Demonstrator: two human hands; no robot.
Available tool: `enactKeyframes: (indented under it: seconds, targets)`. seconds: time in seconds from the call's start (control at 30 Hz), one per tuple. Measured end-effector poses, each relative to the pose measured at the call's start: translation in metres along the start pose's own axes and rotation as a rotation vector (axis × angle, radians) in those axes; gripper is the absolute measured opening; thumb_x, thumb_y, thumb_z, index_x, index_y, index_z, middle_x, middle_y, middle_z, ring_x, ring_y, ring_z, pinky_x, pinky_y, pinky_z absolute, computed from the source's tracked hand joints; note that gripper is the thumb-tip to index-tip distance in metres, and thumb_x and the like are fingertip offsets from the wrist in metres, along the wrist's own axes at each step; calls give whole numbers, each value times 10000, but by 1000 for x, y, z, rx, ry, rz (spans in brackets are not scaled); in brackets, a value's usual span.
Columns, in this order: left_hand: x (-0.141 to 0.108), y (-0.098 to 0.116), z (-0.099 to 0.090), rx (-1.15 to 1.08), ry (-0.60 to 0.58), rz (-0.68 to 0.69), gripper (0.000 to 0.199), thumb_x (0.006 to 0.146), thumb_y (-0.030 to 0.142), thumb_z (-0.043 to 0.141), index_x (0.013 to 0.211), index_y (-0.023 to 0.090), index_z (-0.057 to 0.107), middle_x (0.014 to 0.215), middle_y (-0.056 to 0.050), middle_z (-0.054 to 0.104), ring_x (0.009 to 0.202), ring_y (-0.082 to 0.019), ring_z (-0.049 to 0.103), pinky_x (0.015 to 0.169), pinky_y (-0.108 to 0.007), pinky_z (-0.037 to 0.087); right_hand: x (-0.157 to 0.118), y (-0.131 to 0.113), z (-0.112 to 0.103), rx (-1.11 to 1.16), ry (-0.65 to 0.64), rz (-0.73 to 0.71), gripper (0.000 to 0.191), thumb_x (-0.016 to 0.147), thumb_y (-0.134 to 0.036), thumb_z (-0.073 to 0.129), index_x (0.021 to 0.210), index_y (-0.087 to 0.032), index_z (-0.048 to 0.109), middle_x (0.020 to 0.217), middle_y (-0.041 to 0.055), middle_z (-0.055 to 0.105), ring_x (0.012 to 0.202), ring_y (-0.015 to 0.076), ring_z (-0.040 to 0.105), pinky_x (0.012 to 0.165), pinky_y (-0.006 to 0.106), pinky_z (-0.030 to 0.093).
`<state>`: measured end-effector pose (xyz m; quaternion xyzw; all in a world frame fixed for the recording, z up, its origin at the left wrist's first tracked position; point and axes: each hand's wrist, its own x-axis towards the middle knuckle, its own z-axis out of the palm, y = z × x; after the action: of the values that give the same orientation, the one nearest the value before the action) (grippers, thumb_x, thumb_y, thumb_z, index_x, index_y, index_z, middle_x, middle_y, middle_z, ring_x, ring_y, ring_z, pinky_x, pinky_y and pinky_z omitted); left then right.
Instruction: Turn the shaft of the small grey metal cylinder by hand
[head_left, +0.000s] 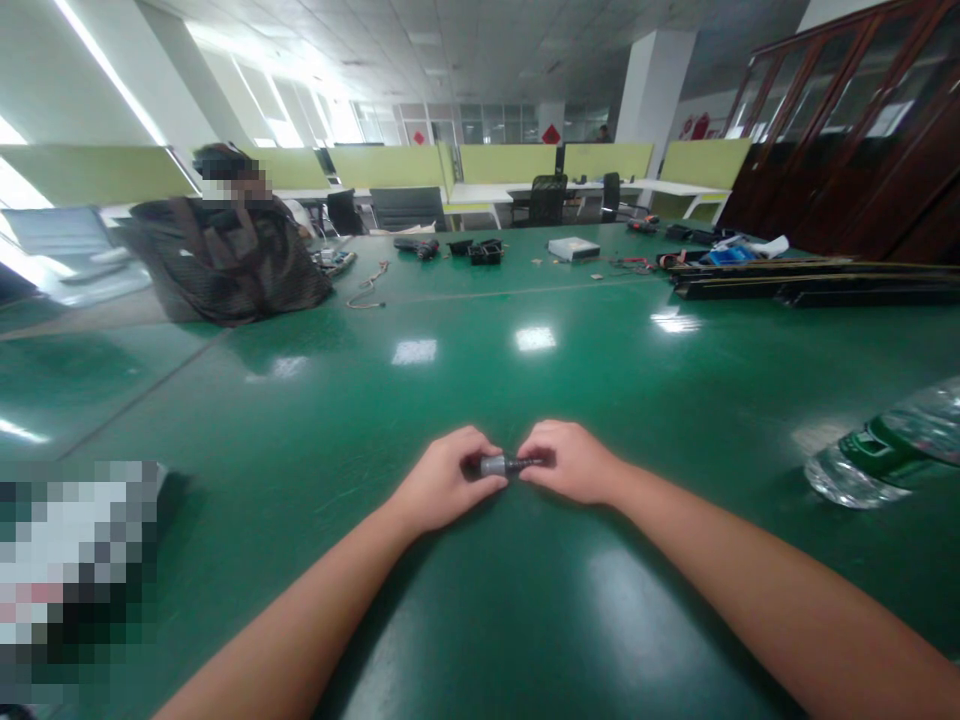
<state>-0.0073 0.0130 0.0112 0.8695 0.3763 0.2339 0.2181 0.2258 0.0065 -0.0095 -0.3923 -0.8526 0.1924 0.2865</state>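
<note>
Between my two hands lies a small cylindrical piece [495, 465] with a grey collar and a dark, ribbed, thinner shaft; its exact kind cannot be made out. My left hand [450, 478] grips the thick grey end between thumb and fingers. On the other side, my right hand [574, 462] pinches the thin dark end. Fingers partly hide both ends of the piece. Both hands are low over the green table [480, 380], and the piece is held level, lengthwise from left to right.
A water bottle [874, 455] lies at the right, and a blurred-out box [75, 560] stands at the left. Farther back are a dark bag [232, 265], a white box [574, 248], black parts [486, 251] and long black strips [795, 280]. A person in a cap sits behind the bag.
</note>
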Motion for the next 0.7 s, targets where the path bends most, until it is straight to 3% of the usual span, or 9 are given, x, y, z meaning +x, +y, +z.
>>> enactKeyframes:
  seconds: [0.53,0.7]
  targets:
    - [-1,0,-1,2,-1,-4,181,806,306,717,929,183,667,866,-33,632,776,-177,589,706,-284,465,-4,3,-11,20,-7,36,70,773,-200,721,838,-178,720,798,22,674,747,139,588,688,256,438]
    - [-1,-1,-1,2,-3,-13,190,815,326,717,932,183,670,877,-32,633,778,-175,590,716,-287,469,-9,17,-23,52,-37,105,86,746,-206,736,825,-171,728,771,17,672,684,123,592,640,240,451]
